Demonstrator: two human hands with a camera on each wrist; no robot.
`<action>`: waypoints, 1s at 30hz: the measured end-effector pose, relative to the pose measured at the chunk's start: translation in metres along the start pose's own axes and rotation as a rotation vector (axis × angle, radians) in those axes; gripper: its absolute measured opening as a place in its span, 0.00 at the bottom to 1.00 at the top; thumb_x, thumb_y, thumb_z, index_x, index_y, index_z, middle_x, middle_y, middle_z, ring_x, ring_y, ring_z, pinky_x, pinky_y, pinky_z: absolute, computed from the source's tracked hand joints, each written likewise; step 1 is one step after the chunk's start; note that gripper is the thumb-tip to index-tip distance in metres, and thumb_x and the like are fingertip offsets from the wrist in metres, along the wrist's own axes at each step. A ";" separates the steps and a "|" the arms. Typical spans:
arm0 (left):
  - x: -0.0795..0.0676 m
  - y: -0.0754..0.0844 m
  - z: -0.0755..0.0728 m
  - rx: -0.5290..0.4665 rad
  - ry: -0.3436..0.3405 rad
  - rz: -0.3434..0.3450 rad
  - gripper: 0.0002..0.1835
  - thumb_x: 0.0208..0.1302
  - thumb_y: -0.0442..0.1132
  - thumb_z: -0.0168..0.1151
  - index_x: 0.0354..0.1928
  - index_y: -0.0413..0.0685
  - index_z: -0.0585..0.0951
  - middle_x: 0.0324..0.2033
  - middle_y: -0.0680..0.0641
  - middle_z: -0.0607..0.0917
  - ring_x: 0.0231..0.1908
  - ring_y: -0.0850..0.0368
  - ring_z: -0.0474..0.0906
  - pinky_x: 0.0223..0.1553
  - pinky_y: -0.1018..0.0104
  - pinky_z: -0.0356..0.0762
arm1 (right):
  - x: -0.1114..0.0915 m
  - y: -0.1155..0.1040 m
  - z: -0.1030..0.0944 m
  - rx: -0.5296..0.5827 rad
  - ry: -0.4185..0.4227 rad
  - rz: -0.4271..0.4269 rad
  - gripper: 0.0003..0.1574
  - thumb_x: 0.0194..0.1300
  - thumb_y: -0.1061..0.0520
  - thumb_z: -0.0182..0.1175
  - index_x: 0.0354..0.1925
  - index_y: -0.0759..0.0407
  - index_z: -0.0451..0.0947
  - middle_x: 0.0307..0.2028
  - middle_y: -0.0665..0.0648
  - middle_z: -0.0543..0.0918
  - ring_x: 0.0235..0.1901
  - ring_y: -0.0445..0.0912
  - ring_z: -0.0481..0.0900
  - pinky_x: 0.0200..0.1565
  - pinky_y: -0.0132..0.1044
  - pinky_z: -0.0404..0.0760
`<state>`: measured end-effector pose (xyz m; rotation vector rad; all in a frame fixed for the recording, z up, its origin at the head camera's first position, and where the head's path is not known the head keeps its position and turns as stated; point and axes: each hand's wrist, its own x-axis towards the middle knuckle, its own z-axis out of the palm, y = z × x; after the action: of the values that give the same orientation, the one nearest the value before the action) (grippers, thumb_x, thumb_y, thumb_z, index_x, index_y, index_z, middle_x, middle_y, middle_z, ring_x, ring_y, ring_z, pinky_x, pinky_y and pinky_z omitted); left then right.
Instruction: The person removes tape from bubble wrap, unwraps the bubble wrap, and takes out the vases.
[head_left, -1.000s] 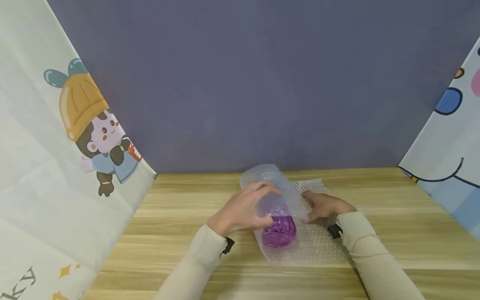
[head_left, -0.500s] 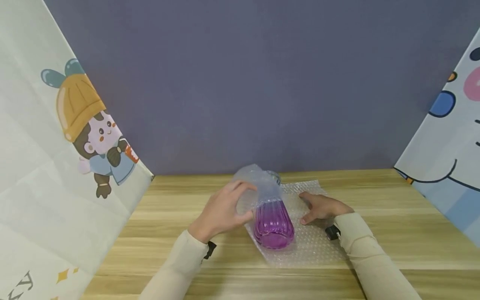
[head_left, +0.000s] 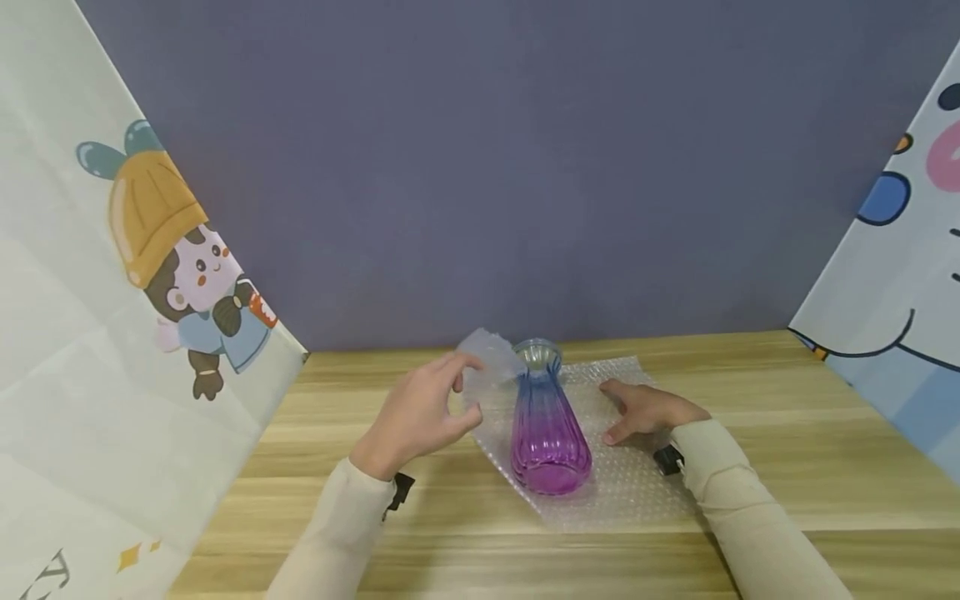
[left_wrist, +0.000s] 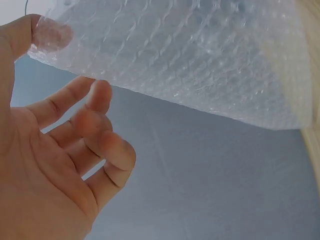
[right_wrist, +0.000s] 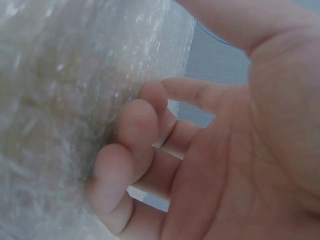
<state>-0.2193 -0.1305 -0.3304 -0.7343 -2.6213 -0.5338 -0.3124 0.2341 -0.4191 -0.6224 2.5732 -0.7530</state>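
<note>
A fluted glass vase [head_left: 551, 433], blue at the neck and purple at the base, lies on a sheet of bubble wrap [head_left: 607, 492]. Left of its neck, a lifted flap of the wrap [head_left: 487, 358] curls up. My left hand [head_left: 420, 408] is at this flap, thumb and index finger apart; in the left wrist view the thumb shows through the film [left_wrist: 190, 55] and the other fingers bend loosely below its edge. My right hand [head_left: 648, 412] rests on the wrap right of the vase, its fingertips [right_wrist: 137, 125] against the film.
A wood-grain table [head_left: 787, 483] lies under everything, with a dark grey panel [head_left: 487, 167] at its back edge. Printed white panels stand at the left [head_left: 75, 333] and right [head_left: 900, 317]. Small black wrist cameras are strapped under both wrists.
My left hand has moved left, and the flap has folded back off the vase, exposing its body, neck and rim. My right hand has stayed almost still on the wrap.
</note>
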 end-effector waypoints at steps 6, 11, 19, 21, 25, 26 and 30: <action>0.002 -0.004 -0.004 0.002 -0.004 -0.012 0.26 0.55 0.45 0.65 0.58 0.60 0.79 0.21 0.61 0.72 0.19 0.66 0.64 0.21 0.71 0.66 | -0.001 0.002 -0.001 -0.006 -0.004 -0.013 0.65 0.54 0.47 0.79 0.75 0.72 0.54 0.72 0.80 0.62 0.65 0.73 0.71 0.66 0.68 0.72; 0.002 -0.006 -0.005 0.004 -0.007 -0.017 0.26 0.55 0.44 0.64 0.59 0.58 0.79 0.15 0.61 0.68 0.15 0.68 0.59 0.17 0.71 0.61 | 0.000 0.001 -0.001 -0.011 -0.001 -0.014 0.66 0.53 0.46 0.79 0.75 0.73 0.54 0.74 0.80 0.58 0.70 0.76 0.63 0.68 0.69 0.68; 0.001 -0.012 -0.006 -0.019 -0.012 -0.029 0.30 0.56 0.41 0.63 0.64 0.56 0.77 0.12 0.62 0.63 0.13 0.70 0.52 0.15 0.73 0.56 | 0.002 0.001 0.000 -0.008 -0.007 -0.002 0.67 0.53 0.45 0.80 0.76 0.72 0.54 0.73 0.80 0.60 0.69 0.75 0.66 0.67 0.68 0.70; 0.000 -0.013 -0.007 -0.035 -0.017 -0.034 0.31 0.56 0.39 0.62 0.66 0.55 0.76 0.11 0.62 0.62 0.13 0.70 0.50 0.14 0.73 0.54 | 0.002 0.001 0.000 -0.010 -0.007 -0.001 0.67 0.53 0.45 0.80 0.75 0.72 0.54 0.73 0.80 0.60 0.68 0.74 0.67 0.66 0.68 0.71; 0.001 -0.016 -0.008 -0.042 -0.027 -0.041 0.32 0.57 0.38 0.62 0.67 0.56 0.75 0.10 0.63 0.61 0.12 0.71 0.50 0.14 0.74 0.52 | 0.002 0.001 -0.001 -0.014 -0.005 -0.003 0.67 0.53 0.45 0.80 0.75 0.72 0.54 0.73 0.80 0.61 0.67 0.74 0.68 0.66 0.68 0.72; 0.001 -0.017 -0.009 -0.041 -0.028 -0.041 0.32 0.57 0.38 0.62 0.67 0.56 0.75 0.10 0.63 0.61 0.12 0.71 0.50 0.14 0.74 0.51 | 0.002 0.001 -0.001 -0.014 -0.006 -0.004 0.67 0.53 0.45 0.80 0.75 0.72 0.54 0.73 0.80 0.60 0.68 0.74 0.68 0.66 0.68 0.71; 0.001 -0.018 -0.012 -0.047 -0.030 -0.050 0.33 0.58 0.37 0.62 0.68 0.56 0.74 0.11 0.63 0.62 0.12 0.71 0.50 0.14 0.74 0.52 | 0.001 0.000 -0.002 -0.015 -0.003 -0.010 0.68 0.52 0.44 0.80 0.75 0.73 0.54 0.74 0.80 0.58 0.69 0.75 0.65 0.67 0.69 0.70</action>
<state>-0.2272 -0.1496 -0.3242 -0.6976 -2.6691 -0.6051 -0.3138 0.2346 -0.4180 -0.6403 2.5772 -0.7367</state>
